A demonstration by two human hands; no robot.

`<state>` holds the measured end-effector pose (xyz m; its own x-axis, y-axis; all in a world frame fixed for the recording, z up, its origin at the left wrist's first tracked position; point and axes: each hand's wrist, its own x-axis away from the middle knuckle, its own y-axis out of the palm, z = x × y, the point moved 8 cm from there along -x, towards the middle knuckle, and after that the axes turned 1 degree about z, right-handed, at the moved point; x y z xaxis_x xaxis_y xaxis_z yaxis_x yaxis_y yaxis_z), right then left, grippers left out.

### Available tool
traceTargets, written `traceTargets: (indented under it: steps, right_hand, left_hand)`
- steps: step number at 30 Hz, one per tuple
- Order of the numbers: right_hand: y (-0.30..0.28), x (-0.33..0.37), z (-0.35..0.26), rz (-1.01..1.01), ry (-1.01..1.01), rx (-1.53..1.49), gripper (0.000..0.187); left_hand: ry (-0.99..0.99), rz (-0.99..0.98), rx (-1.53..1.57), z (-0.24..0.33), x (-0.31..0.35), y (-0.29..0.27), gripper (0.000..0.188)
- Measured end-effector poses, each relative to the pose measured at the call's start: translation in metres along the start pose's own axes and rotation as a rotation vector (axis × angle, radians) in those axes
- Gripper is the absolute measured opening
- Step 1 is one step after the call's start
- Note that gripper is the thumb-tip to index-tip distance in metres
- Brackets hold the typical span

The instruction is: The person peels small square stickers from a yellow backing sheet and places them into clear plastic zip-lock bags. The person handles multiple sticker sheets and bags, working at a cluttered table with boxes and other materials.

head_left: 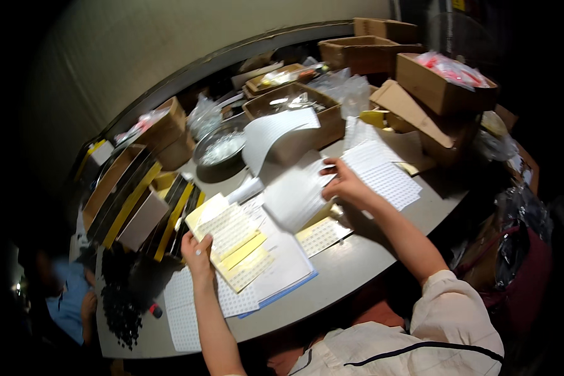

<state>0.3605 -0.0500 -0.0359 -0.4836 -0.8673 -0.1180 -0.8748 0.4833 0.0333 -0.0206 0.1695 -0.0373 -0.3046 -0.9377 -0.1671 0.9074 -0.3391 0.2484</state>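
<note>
My left hand (197, 254) is closed on the left edge of some pale yellow label sheets (229, 229) printed with rows of small marks, thumb on top. At the right edge of a large white sheet (294, 188), my right hand (344, 183) has its fingers bent around the paper. The far end of that sheet curls upward. White papers on a blue folder (310, 274) lie beneath the label sheets. A loose label strip (324, 237) rests near my right forearm. More label sheets (182, 307) spread out below my left hand.
Yellow-and-black striped boxes (131, 207) stand at left, above a heap of small black pieces (120, 310). A metal bowl (219, 150) holds clear pieces. Cardboard boxes (442, 84) and plastic bags line the back. Printed sheets (385, 178) lie at right. Another person (69, 307) sits at far left.
</note>
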Motion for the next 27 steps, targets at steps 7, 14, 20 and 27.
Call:
traceTargets:
  steps: [7, 14, 20, 27]
  right_hand:
    - [0.006, 0.009, -0.024, 0.150, -0.448, 0.647, 0.078]
    - [-0.021, 0.044, -0.120, 0.306, -0.766, 0.648, 0.069]
    - [-0.159, 0.113, -0.292, 0.824, -1.053, 0.985, 0.037]
    - [-0.393, 0.072, -0.308, 0.773, -0.141, 1.155, 0.039]
  left_hand:
    - [0.211, 0.038, -0.381, 0.001, -0.012, -0.021, 0.057]
    - [0.236, 0.220, -0.915, 0.016, -0.005, -0.009, 0.064]
    - [0.443, 0.204, -0.939, 0.042, 0.007, -0.002, 0.053]
    - [0.440, 0.052, -0.838, 0.043, 0.017, 0.012, 0.023]
